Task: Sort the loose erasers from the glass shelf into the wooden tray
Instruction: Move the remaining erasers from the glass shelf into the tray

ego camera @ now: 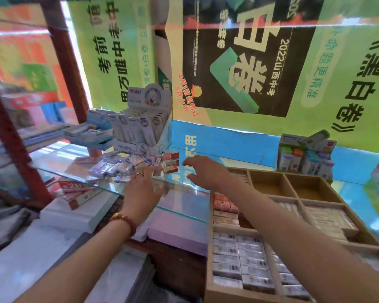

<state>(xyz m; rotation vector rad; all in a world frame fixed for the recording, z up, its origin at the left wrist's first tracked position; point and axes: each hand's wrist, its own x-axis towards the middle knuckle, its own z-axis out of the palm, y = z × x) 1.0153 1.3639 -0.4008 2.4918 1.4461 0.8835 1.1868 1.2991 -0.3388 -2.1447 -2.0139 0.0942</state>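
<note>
A heap of loose erasers (114,166) in white, blue and purple wrappers lies on the glass shelf (70,158). Red-and-white erasers (171,162) sit at the heap's right end. My left hand (141,189) reaches over the shelf's front edge, its fingers spread and touching the heap, with a ring on one finger. My right hand (202,170) hovers open just right of the red-and-white erasers, holding nothing. The wooden tray (209,259) stands at the lower right; its near compartments hold rows of wrapped erasers and two far compartments are bare.
A white display box (142,127) of packaged goods stands behind the heap. Another display box (304,154) with coloured items sits behind the tray. Red-and-white boxes (79,193) and stacked paper pads lie under the glass shelf. A dark wooden post (64,57) rises at the left.
</note>
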